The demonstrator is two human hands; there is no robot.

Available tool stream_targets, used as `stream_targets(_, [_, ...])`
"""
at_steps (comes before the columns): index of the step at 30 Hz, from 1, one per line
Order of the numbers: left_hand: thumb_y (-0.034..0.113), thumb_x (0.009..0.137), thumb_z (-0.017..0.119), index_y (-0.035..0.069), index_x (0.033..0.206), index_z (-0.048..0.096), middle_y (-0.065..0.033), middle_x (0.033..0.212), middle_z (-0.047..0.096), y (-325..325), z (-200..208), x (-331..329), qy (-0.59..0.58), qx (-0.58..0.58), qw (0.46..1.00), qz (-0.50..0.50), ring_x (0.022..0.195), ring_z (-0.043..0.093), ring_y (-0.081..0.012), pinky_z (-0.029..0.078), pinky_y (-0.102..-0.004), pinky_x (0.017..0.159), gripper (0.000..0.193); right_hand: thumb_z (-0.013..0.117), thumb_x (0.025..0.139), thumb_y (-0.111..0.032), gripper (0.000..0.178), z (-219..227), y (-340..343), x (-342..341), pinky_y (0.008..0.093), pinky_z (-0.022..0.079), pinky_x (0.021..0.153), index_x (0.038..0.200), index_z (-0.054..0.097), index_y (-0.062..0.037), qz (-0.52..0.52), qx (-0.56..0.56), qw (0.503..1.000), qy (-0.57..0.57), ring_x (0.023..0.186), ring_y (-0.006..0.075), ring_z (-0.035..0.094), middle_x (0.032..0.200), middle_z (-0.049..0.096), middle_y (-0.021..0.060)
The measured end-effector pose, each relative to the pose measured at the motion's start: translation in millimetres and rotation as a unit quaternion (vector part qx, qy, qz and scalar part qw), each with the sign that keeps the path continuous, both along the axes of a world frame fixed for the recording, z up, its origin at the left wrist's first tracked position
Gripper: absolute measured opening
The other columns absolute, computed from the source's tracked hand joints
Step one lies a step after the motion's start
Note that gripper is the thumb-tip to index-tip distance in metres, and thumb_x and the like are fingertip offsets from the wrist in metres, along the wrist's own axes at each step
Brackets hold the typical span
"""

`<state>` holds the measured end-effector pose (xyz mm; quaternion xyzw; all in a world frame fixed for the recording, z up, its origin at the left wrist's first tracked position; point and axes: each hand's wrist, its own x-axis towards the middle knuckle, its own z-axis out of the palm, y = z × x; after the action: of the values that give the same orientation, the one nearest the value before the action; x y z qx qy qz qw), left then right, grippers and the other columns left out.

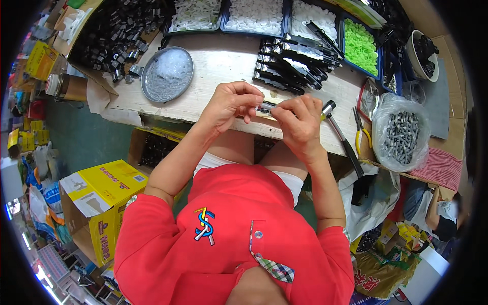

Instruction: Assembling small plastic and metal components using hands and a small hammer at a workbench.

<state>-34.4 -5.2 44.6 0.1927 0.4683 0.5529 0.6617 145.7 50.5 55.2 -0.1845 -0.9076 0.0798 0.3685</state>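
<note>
Close to the table's front edge, my left hand [230, 105] and my right hand [301, 121] meet over a small silver-and-black part [265, 107]. Thumb and fingers of each hand are pinched together at opposite ends of it. My fingers cover much of the part, so its exact kind is unclear. Behind my right hand lies a pile of long black pieces [292, 63]. A hammer [341, 134] with a dark handle rests just right of that hand. Left of my left hand stands a round metal dish [147, 84] holding small clear pieces.
Blue trays [249, 33] along the back hold small white pieces; another holds green pieces [360, 48]. Black metal parts [119, 38] fill a carton at back left. Yellow-handled pliers [362, 133] lie beside a plastic bag of metal parts [401, 137]. A yellow carton [109, 183] stands lower left.
</note>
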Motion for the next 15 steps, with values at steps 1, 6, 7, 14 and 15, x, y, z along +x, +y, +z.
stream_targets(1, [0.006, 0.077, 0.066, -0.002, 0.086, 0.062, -0.0075, 0.069, 0.061, -0.2, 0.7, 1.6, 0.000, -0.001, 1.000, -0.002, 0.050, 0.056, -0.0089, 0.043, -0.0189, 0.038, 0.013, 0.063, 0.064, -0.003, 0.016, -1.0, 0.4, 2.7, 0.0328, 0.031, 0.068, 0.077, 0.060, -0.0110, -0.004, -0.040, 0.999, 0.009, 0.073, 0.0185, 0.049, 0.076, 0.055, -0.0010])
stream_targets(6, [0.010, 0.078, 0.066, 0.003, 0.088, 0.066, -0.0035, 0.074, 0.060, -0.3, -19.4, 7.8, 0.354, 0.196, 0.912, 0.070, 0.062, 0.054, -0.0092, 0.042, -0.0217, 0.051, 0.012, 0.066, 0.069, -0.008, 0.015, -10.0, 7.4, 30.9, 0.0330, 0.033, 0.070, 0.084, 0.062, -0.0070, -0.068, -0.248, 0.966, 0.029, 0.075, 0.0213, 0.051, 0.079, 0.057, 0.0038])
stream_targets(7, [0.011, 0.073, 0.069, 0.008, 0.086, 0.067, -0.0021, 0.078, 0.059, -2.1, -11.5, 7.8, 0.427, 0.207, 0.879, 0.045, 0.076, 0.052, -0.0130, 0.040, -0.0278, 0.065, 0.014, 0.067, 0.070, -0.009, 0.016, -15.0, 10.7, 38.5, 0.0331, 0.033, 0.070, 0.085, 0.062, -0.0061, -0.079, -0.284, 0.955, 0.018, 0.075, 0.0214, 0.051, 0.079, 0.058, 0.0045])
stream_targets(14, [0.014, 0.061, 0.071, 0.012, 0.084, 0.066, 0.0010, 0.091, 0.056, 4.3, -36.6, 24.9, 0.628, 0.284, 0.724, 0.032, 0.093, 0.044, -0.0199, 0.027, -0.0357, 0.079, 0.024, 0.065, 0.072, -0.010, 0.015, -20.5, 13.9, 48.1, 0.0330, 0.032, 0.071, 0.085, 0.063, -0.0048, -0.117, -0.315, 0.941, -0.034, 0.072, 0.0196, 0.051, 0.077, 0.057, 0.0049])
stream_targets(15, [0.014, 0.061, 0.071, 0.012, 0.084, 0.066, 0.0010, 0.091, 0.056, 5.0, -36.5, 28.1, 0.628, 0.284, 0.724, 0.030, 0.093, 0.044, -0.0199, 0.027, -0.0357, 0.079, 0.024, 0.065, 0.072, -0.010, 0.015, -19.8, 14.1, 48.5, 0.0330, 0.032, 0.071, 0.085, 0.063, -0.0048, -0.118, -0.317, 0.941, -0.034, 0.072, 0.0196, 0.051, 0.077, 0.057, 0.0049])
